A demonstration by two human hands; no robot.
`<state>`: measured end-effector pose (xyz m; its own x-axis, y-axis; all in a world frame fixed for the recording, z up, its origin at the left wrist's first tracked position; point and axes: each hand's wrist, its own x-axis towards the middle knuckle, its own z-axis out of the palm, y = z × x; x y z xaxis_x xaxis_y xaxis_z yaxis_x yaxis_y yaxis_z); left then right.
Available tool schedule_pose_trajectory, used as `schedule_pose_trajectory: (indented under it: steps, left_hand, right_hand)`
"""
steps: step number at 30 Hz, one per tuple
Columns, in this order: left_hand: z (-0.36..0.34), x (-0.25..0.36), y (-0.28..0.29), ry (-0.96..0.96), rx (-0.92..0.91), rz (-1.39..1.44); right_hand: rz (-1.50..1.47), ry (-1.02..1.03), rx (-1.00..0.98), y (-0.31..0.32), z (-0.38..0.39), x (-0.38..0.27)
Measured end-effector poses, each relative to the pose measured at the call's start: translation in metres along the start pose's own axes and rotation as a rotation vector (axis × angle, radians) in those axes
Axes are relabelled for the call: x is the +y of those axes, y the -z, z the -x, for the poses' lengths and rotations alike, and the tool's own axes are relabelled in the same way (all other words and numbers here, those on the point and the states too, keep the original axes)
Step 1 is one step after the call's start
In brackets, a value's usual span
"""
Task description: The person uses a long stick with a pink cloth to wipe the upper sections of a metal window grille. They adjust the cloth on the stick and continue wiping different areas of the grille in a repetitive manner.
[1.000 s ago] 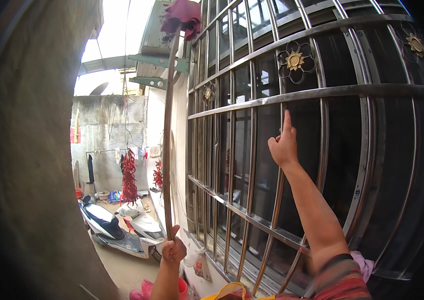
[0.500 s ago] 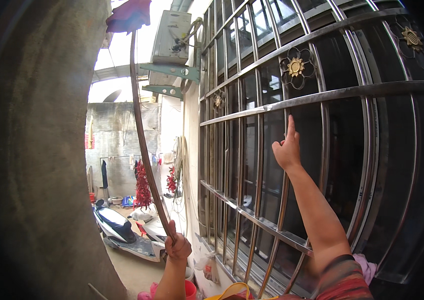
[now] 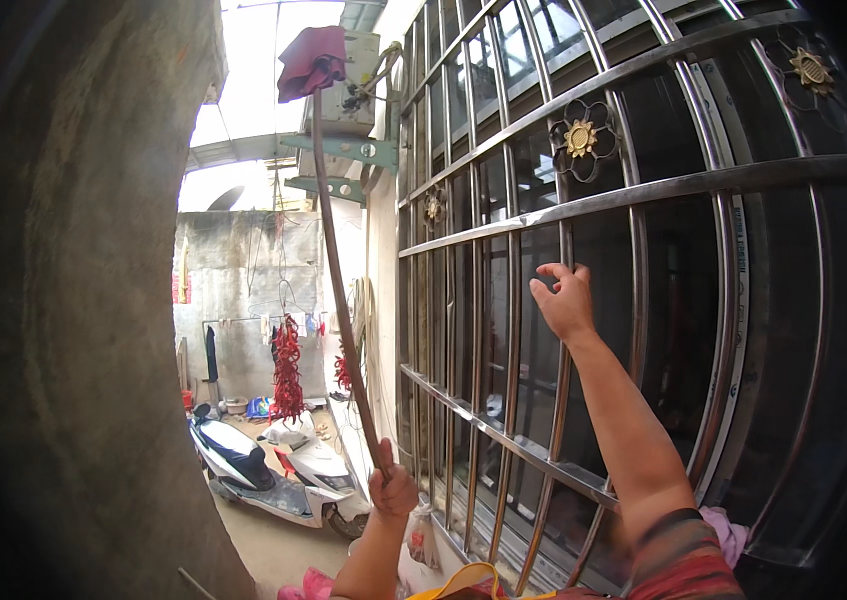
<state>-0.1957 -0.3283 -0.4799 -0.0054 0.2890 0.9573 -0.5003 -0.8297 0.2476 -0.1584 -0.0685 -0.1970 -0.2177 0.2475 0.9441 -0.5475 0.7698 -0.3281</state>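
A rough concrete pillar (image 3: 74, 330) fills the left. Beyond it, 2 scooters (image 3: 244, 465) stand in a yard under hanging red chilli strings (image 3: 287, 370). An air-conditioner unit (image 3: 352, 75) sits on green brackets (image 3: 339, 150).

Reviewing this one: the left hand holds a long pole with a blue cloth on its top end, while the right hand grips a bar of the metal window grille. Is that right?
Not quite. In the head view the cloth on the top end of the long pole is dark red, not blue. The rest holds: the left hand holds the pole low down, and the right hand grips a vertical bar of the metal window grille.
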Motion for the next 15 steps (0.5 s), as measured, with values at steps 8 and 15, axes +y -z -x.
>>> schedule_pose_trajectory:
  steps: [8,15]
  left_hand:
    - [-0.05,-0.036,0.046,0.09,-0.094,0.256]
    - [-0.081,-0.084,0.074,0.151,-0.185,0.459]
  right_hand:
    - [-0.115,-0.081,-0.097,0.006,0.0,-0.007]
    - [-0.164,-0.108,-0.175,0.009,-0.001,-0.004]
